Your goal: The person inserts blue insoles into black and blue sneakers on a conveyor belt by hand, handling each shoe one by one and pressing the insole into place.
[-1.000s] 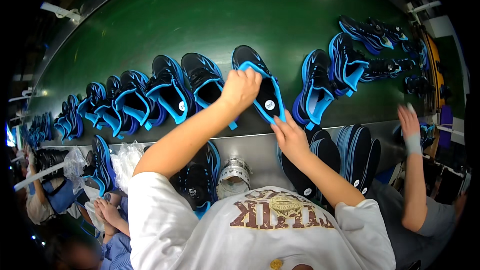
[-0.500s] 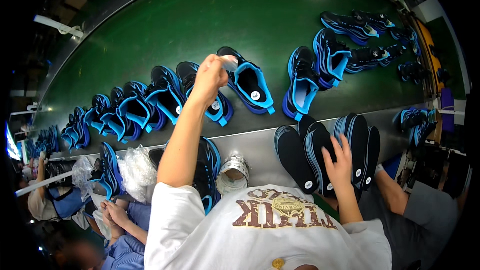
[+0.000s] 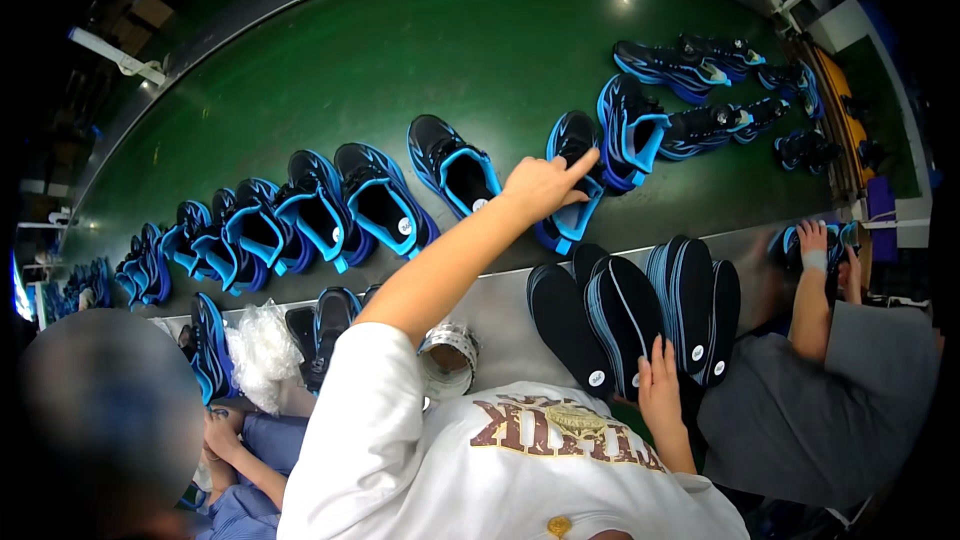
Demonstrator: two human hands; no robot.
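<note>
The left hand (image 3: 545, 185) reaches out over the green conveyor belt (image 3: 420, 60), its fingers loosely curled and the forefinger stretched forward so that its tip touches the blue collar of a black and blue shoe (image 3: 572, 180); it grips nothing, only pressing or pointing at that shoe, which lies on the belt's near edge with its opening turned up. The right hand (image 3: 660, 380) lies flat and relaxed, palm down, on the lower ends of a fan of dark insoles (image 3: 630, 310) stacked against one another on the grey metal ledge (image 3: 500, 305) in front of the belt; it rests on them without closing around any. Just left of the touched shoe, another black shoe with blue lining (image 3: 455, 165) lies apart from it, and beyond that a row of similar shoes (image 3: 300, 210) overlaps along the belt toward the left. To the right, a further shoe (image 3: 630, 130) stands just beside the touched one, with more pairs (image 3: 700, 60) trailing off toward the far end. On the ledge near the person's left elbow sits a roll of printed tape (image 3: 450, 355), next to a dark shoe (image 3: 325, 335) and a crumpled clear plastic bag (image 3: 262, 350). At the right a co-worker's hand (image 3: 812, 240) reaches toward the belt edge.
</note>
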